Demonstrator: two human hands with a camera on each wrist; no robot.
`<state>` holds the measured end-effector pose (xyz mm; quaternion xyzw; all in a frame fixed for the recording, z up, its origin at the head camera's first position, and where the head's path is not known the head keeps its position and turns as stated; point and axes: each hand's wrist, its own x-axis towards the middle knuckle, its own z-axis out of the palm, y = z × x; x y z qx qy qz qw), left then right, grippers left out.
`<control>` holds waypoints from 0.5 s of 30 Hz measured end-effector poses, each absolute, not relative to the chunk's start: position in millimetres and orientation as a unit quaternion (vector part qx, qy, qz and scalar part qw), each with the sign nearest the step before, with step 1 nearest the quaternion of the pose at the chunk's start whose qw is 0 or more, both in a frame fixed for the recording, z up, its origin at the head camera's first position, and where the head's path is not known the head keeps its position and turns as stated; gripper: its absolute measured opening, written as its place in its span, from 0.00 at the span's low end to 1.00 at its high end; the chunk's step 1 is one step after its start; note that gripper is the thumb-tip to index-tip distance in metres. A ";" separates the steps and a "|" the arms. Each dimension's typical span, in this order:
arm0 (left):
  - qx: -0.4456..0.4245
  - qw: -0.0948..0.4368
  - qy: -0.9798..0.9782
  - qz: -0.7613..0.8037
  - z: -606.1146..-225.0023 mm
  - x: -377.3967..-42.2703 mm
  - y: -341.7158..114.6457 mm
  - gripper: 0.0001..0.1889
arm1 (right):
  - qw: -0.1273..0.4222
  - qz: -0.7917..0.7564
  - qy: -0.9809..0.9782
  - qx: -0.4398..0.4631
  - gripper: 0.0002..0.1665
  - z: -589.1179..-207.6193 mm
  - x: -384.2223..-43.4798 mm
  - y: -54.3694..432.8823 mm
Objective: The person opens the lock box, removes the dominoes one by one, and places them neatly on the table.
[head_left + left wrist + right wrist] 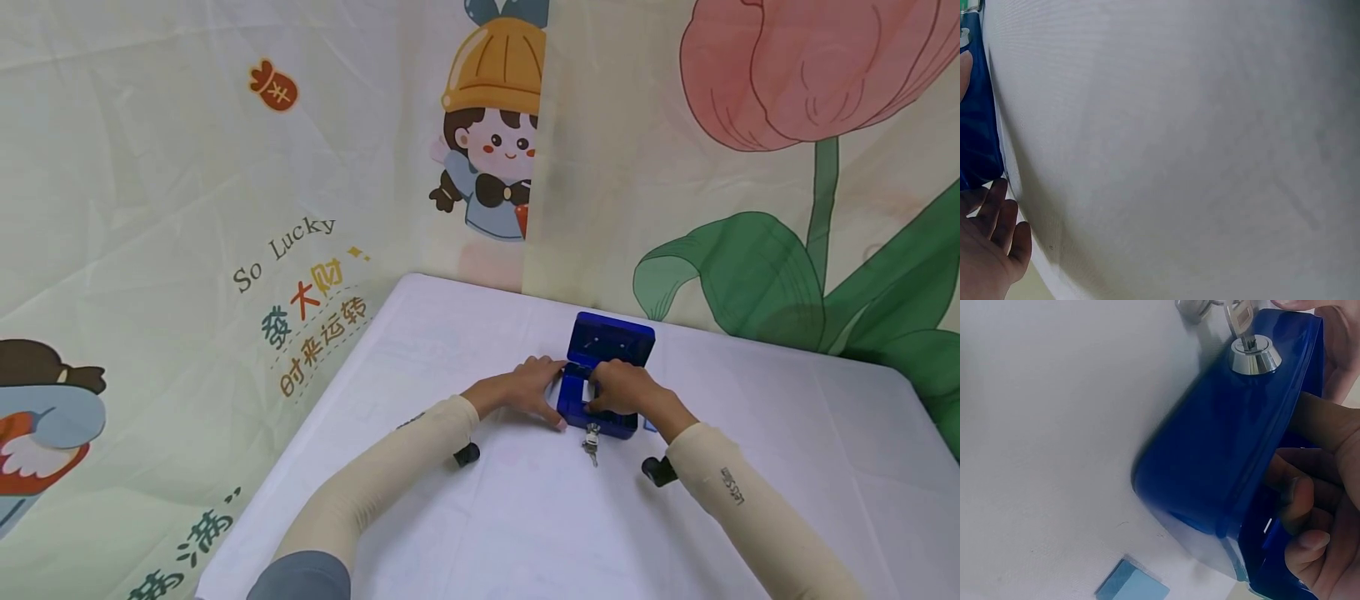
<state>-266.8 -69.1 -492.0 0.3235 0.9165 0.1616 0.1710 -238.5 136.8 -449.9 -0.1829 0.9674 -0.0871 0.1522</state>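
Note:
A blue metal cash box (pixel 618 426) stands on the table with its lid (pixel 611 337) raised. In its front lock (pixel 1256 356) sits a key, and more keys (pixel 591 450) hang from it. My left hand (pixel 531 388) holds the box's left side, thumb at the front corner and fingers towards the back. My right hand (pixel 621 387) reaches into the box from the right, some fingers curled. A small white piece (pixel 588 390) shows beside its fingers. In the right wrist view the box wall hides the fingertips, so whether they pinch anything cannot be told.
A small light-blue block-like thing (pixel 1135 584) lies on the white table (pixel 510 517) just right of the box. Printed cloth hangings (pixel 360 125) rise behind the table and along its left side. Dark wrist-camera mounts (pixel 467 454) stick out below both forearms.

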 end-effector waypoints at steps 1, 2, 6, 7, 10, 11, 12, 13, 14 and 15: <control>0.323 0.171 0.917 0.162 -491.9 -266.8 -69.1 0.60 | 0.152 -0.088 0.967 -0.183 0.28 -449.4 -238.3 136.5; 0.323 0.171 0.917 0.162 -491.7 -266.8 -69.1 0.60 | 0.151 -0.090 0.967 -0.183 0.29 -449.1 -238.3 136.2; 0.323 0.170 0.917 0.163 -491.4 -266.7 -69.0 0.60 | 0.149 -0.098 0.968 -0.177 0.31 -448.4 -238.3 135.4; 0.323 0.170 0.917 0.163 -491.6 -266.6 -69.1 0.60 | 0.148 -0.098 0.968 -0.176 0.31 -448.4 -238.4 135.4; 0.321 0.171 0.917 0.165 -492.0 -266.3 -69.3 0.60 | 0.147 -0.095 0.969 -0.177 0.31 -449.2 -238.7 135.1; 0.321 0.171 0.917 0.166 -492.1 -266.2 -69.4 0.60 | 0.147 -0.093 0.969 -0.176 0.31 -449.6 -238.8 134.9; 0.320 0.171 0.917 0.166 -492.2 -266.1 -69.5 0.60 | 0.147 -0.092 0.969 -0.176 0.31 -450.0 -238.9 134.7; 0.320 0.172 0.917 0.167 -492.3 -266.0 -69.6 0.60 | 0.146 -0.091 0.969 -0.175 0.31 -450.2 -238.9 134.2; 0.320 0.172 0.916 0.169 -492.2 -265.8 -69.7 0.60 | 0.145 -0.091 0.970 -0.175 0.31 -450.3 -238.9 133.8; 0.320 0.171 0.916 0.170 -492.3 -265.6 -69.8 0.60 | 0.144 -0.090 0.970 -0.175 0.31 -450.6 -239.0 133.4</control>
